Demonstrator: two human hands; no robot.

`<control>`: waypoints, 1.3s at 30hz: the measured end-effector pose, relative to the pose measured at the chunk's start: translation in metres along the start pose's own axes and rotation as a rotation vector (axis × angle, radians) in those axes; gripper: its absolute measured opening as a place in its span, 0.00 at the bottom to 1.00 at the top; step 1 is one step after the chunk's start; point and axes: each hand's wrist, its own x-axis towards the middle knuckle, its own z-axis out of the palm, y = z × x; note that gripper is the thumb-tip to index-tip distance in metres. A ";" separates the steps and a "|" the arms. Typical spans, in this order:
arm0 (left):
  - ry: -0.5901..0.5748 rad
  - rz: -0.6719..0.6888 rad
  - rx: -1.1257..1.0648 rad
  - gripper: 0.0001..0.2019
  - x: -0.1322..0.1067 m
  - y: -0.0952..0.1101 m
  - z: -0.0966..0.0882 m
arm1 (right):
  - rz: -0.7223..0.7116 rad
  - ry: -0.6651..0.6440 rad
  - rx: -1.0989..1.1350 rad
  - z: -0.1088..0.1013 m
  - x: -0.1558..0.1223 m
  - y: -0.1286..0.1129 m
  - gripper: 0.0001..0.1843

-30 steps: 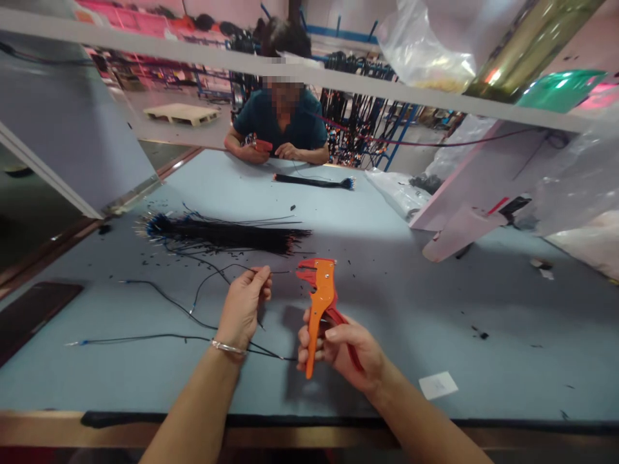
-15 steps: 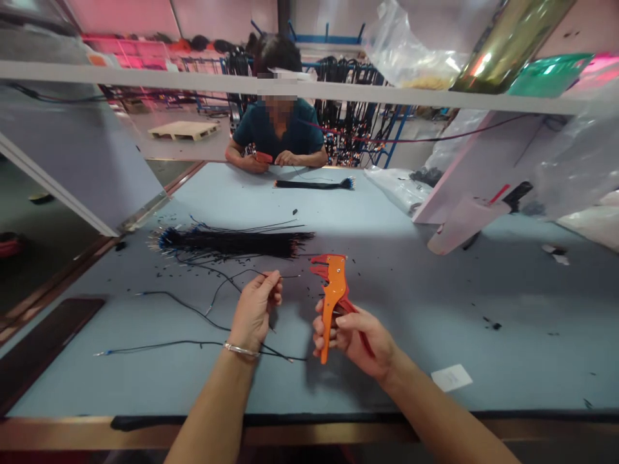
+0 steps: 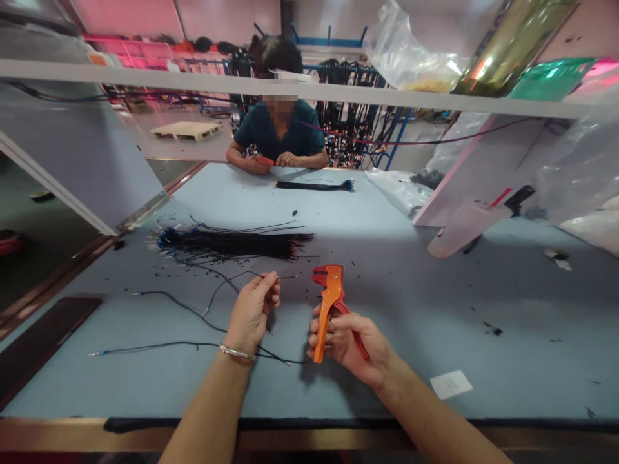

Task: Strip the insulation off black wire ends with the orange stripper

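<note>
Between thumb and fingers my left hand [image 3: 256,303] pinches a thin black wire [image 3: 285,277], its bare tip pointing right toward the tool. My right hand [image 3: 358,338] is wrapped round the handles of an orange and red wire stripper [image 3: 331,290]. The stripper's jaws stand just right of the wire tip, apart from it. Beyond my hands lies a thick bundle of black wires [image 3: 236,245] with blue terminals at its left end. Several loose black wires [image 3: 159,343] rest on the table near my left wrist.
Across the blue-grey table [image 3: 387,367] sits a co-worker [image 3: 278,132] holding a red tool, with a smaller wire bundle [image 3: 314,185] in front. A white card [image 3: 451,384] lies at right, a dark flat object [image 3: 48,345] at left. A white shelf bar [image 3: 193,80] spans above.
The wire stripper has tilted and come slightly down and left, and its handles look a little closer together. My left hand, with the wire, has barely moved.
</note>
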 end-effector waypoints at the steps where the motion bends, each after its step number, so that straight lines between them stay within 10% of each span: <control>1: -0.001 -0.001 0.005 0.21 0.000 0.000 0.000 | -0.003 0.000 0.002 0.001 0.000 -0.001 0.14; 21: -0.012 0.013 0.043 0.17 0.002 0.001 0.000 | 0.067 -0.113 -0.189 0.004 -0.001 0.015 0.15; 39: -0.024 0.007 0.021 0.14 0.005 0.005 0.000 | -0.256 -0.262 0.024 0.009 -0.005 -0.016 0.16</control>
